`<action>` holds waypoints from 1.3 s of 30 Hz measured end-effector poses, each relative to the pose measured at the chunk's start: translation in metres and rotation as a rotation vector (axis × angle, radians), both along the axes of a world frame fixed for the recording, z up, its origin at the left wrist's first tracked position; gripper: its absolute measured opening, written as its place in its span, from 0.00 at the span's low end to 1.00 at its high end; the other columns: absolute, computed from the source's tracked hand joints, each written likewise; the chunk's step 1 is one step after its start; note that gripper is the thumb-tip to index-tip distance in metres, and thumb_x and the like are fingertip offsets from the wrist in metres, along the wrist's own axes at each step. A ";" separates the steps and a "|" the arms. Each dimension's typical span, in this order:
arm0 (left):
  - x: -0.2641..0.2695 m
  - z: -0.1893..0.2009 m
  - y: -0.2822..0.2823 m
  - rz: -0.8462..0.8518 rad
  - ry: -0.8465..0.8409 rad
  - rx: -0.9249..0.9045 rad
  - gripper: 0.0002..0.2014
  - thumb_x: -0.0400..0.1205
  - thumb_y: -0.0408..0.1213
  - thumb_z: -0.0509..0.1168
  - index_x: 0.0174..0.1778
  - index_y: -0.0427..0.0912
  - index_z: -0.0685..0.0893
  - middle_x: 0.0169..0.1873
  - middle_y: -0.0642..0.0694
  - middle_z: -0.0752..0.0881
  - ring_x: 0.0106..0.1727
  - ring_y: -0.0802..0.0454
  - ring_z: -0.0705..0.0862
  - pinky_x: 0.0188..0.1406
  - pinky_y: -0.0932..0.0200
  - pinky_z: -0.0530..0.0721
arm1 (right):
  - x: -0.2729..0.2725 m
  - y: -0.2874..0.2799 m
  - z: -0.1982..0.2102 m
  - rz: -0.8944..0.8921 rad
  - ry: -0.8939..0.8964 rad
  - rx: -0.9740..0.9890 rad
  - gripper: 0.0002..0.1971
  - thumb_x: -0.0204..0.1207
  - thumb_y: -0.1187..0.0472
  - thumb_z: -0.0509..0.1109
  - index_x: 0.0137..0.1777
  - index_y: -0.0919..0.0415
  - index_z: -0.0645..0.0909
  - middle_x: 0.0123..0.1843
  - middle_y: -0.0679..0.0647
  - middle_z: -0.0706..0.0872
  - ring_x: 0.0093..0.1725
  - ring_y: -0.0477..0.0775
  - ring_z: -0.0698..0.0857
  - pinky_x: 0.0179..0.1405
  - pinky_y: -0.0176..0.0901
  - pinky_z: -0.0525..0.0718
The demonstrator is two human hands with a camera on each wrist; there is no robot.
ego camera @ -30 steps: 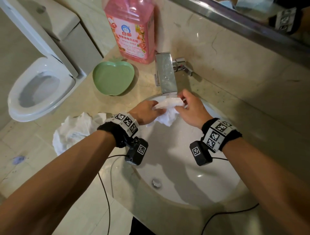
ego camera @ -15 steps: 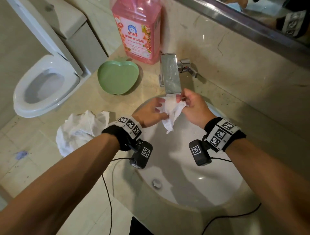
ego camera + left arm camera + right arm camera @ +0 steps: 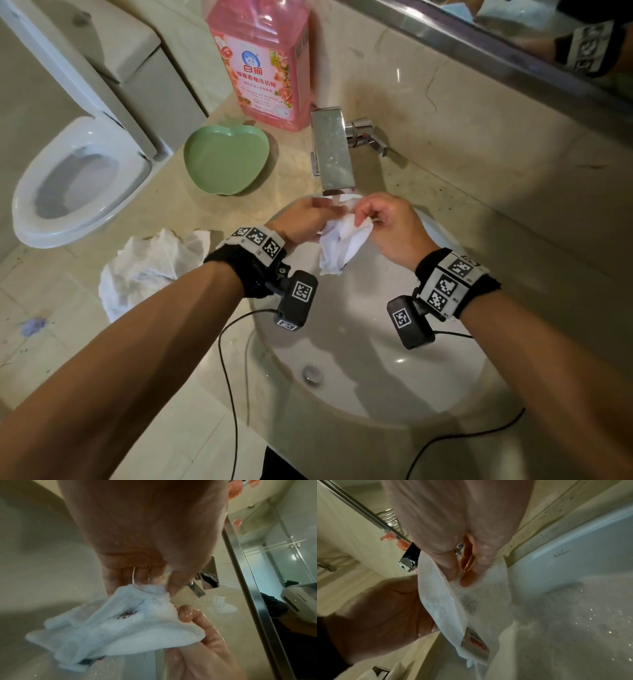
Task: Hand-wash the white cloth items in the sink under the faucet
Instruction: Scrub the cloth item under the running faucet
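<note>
Both hands, left hand (image 3: 305,219) and right hand (image 3: 387,226), pinch the wet, crumpled white cloth (image 3: 342,243) beneath the faucet (image 3: 334,150).

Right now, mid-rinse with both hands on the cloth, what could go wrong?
1. The wrist camera hangs over the sink beside the dripping white cloth; it may get wet.
2. The left hand and right hand only pinch its top edge under the faucet; it could slip.
</note>
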State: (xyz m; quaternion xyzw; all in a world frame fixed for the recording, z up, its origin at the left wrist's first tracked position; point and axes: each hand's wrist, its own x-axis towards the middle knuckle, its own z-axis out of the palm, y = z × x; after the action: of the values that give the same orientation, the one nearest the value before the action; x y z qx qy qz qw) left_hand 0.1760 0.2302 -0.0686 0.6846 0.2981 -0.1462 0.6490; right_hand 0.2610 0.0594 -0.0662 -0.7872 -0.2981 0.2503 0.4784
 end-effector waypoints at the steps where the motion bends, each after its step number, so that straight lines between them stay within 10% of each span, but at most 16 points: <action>1: 0.001 0.000 0.000 -0.002 0.014 0.076 0.12 0.80 0.44 0.66 0.52 0.41 0.87 0.46 0.43 0.88 0.48 0.46 0.86 0.56 0.45 0.86 | 0.000 -0.001 0.001 0.012 -0.027 0.002 0.29 0.64 0.87 0.67 0.34 0.45 0.82 0.48 0.57 0.83 0.47 0.46 0.85 0.50 0.41 0.84; 3: 0.004 -0.001 -0.001 0.057 0.051 0.249 0.14 0.87 0.38 0.55 0.53 0.35 0.85 0.45 0.41 0.84 0.48 0.44 0.82 0.51 0.50 0.82 | -0.002 -0.001 0.007 0.002 -0.066 -0.011 0.29 0.65 0.86 0.68 0.35 0.45 0.82 0.47 0.56 0.80 0.44 0.41 0.82 0.47 0.32 0.81; 9: 0.007 0.013 0.006 0.226 0.068 0.240 0.19 0.88 0.40 0.53 0.61 0.28 0.81 0.55 0.24 0.82 0.33 0.48 0.79 0.29 0.57 0.78 | 0.007 -0.015 0.028 -0.086 -0.093 -0.166 0.11 0.75 0.76 0.60 0.48 0.60 0.76 0.46 0.61 0.84 0.44 0.62 0.85 0.30 0.49 0.83; 11: 0.007 0.014 0.003 0.065 0.048 0.277 0.15 0.88 0.43 0.55 0.57 0.38 0.83 0.63 0.27 0.83 0.47 0.35 0.86 0.43 0.46 0.84 | 0.011 -0.021 0.030 -0.108 -0.123 -0.229 0.11 0.74 0.75 0.60 0.51 0.60 0.74 0.43 0.57 0.82 0.40 0.55 0.82 0.23 0.27 0.73; 16: 0.011 -0.001 -0.005 -0.245 0.110 0.410 0.30 0.78 0.64 0.64 0.73 0.54 0.76 0.69 0.47 0.82 0.65 0.46 0.81 0.70 0.46 0.76 | 0.010 -0.025 0.030 -0.146 -0.064 -0.236 0.14 0.74 0.75 0.58 0.51 0.57 0.75 0.34 0.46 0.77 0.31 0.45 0.75 0.20 0.27 0.68; 22: 0.008 0.004 -0.004 -0.170 0.035 0.457 0.23 0.81 0.58 0.57 0.70 0.54 0.78 0.63 0.45 0.85 0.58 0.47 0.83 0.60 0.50 0.78 | 0.010 -0.027 0.014 -0.231 0.162 -0.191 0.18 0.77 0.65 0.58 0.37 0.48 0.87 0.34 0.55 0.84 0.30 0.48 0.78 0.32 0.43 0.76; 27: -0.014 0.028 0.018 -0.121 -0.122 0.532 0.08 0.88 0.46 0.59 0.59 0.49 0.75 0.42 0.53 0.81 0.39 0.56 0.78 0.40 0.56 0.76 | 0.008 -0.020 0.002 -0.209 0.135 -0.222 0.18 0.71 0.51 0.79 0.52 0.62 0.82 0.48 0.49 0.83 0.50 0.51 0.81 0.50 0.45 0.77; 31: -0.032 0.049 0.033 -0.192 -0.145 0.520 0.17 0.89 0.45 0.59 0.70 0.42 0.81 0.58 0.47 0.86 0.59 0.49 0.84 0.59 0.55 0.80 | 0.006 -0.003 0.000 -0.139 0.022 -0.338 0.30 0.70 0.61 0.80 0.71 0.61 0.74 0.59 0.50 0.80 0.59 0.52 0.80 0.59 0.44 0.80; 36: -0.050 0.060 0.044 -0.059 -0.224 0.407 0.09 0.88 0.41 0.61 0.56 0.48 0.86 0.48 0.53 0.90 0.50 0.56 0.88 0.54 0.55 0.85 | 0.005 0.016 -0.005 -0.066 0.096 -0.387 0.15 0.71 0.54 0.72 0.40 0.68 0.81 0.37 0.60 0.87 0.40 0.61 0.85 0.39 0.46 0.81; 39: -0.058 0.061 0.048 0.021 -0.232 0.361 0.10 0.88 0.40 0.62 0.58 0.45 0.87 0.49 0.47 0.90 0.53 0.45 0.88 0.59 0.43 0.86 | 0.002 0.029 -0.010 -0.042 0.233 -0.339 0.24 0.72 0.49 0.74 0.59 0.70 0.83 0.54 0.64 0.88 0.54 0.64 0.87 0.54 0.49 0.81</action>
State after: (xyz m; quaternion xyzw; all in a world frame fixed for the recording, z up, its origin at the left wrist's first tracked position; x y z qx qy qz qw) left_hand 0.1178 0.2784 -0.0079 0.7988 0.2497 -0.0040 0.5473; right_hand 0.2632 0.0880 -0.0762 -0.8282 -0.1779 0.3761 0.3755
